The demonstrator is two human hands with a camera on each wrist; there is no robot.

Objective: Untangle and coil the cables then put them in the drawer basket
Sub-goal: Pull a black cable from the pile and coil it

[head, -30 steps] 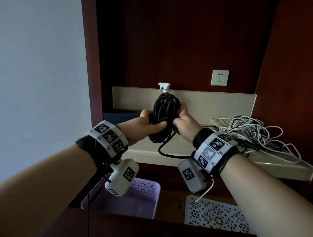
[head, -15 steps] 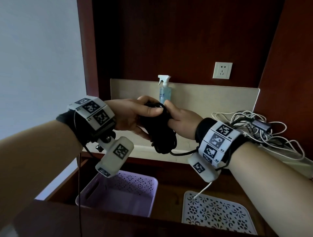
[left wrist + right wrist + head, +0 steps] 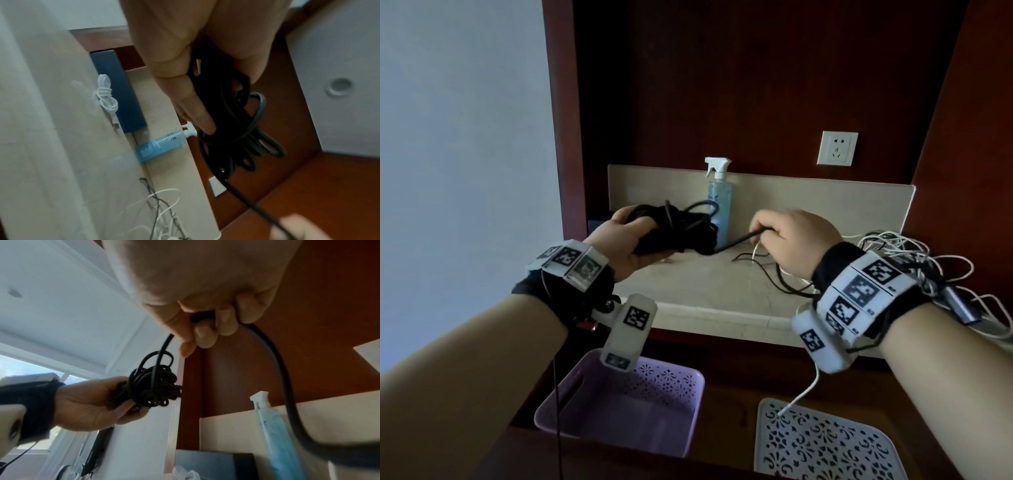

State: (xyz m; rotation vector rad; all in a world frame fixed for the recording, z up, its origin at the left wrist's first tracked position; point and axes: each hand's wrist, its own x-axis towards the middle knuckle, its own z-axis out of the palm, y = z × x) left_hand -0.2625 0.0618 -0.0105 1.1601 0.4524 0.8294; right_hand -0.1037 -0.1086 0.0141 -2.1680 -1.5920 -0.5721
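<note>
— Item one, location?
— Coiled bundle of black rubber cable (image 3: 674,229), held above the beige stone surface (image 3: 705,284), left hand (image 3: 626,240) curled round it.

— Loose end?
— Pinched in the right hand (image 3: 794,240), strand taut between both.

— Remaining stock?
— Tangled white and black thin cables (image 3: 914,257) lay at right; lilac perforated plastic drawer basket (image 3: 619,404) sat below.

Dim alcove, daylight coming from window (image 3: 30,368) at left; wrist views blurring, wide-angle edges bending, nearest black cable (image 3: 308,434) smearing.
</note>
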